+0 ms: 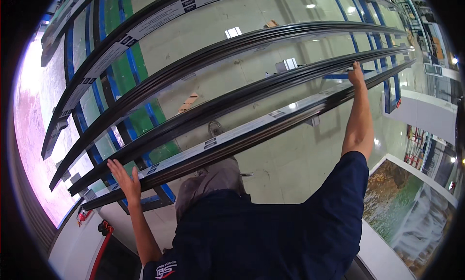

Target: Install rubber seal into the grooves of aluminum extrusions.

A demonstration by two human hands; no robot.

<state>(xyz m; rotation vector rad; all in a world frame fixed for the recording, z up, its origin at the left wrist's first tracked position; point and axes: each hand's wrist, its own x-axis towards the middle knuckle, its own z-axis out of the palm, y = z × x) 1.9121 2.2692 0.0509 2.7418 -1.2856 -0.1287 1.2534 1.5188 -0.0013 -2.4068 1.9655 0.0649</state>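
Observation:
Several long black profiles (242, 91), apparently metal, lie side by side, running from the lower left to the upper right. My left hand (125, 180) is near their left ends, its fingers stretched out flat and the tips at the edge of the second-nearest profile. With my right arm reaching far forward, my right hand (357, 75) is closed on that same profile near its right end; some of its fingers are hidden. The nearest profile (271, 134) passes between my body and that one, with a pale printed strip (242, 129) along it.
Blue and black rack bars (128, 125) support the left ends over a green floor strip (167, 151); a blue rack (387, 86) stands under the right ends. A wooden piece (188, 103) lies on the floor. A waterfall picture panel (411, 217) is at the lower right.

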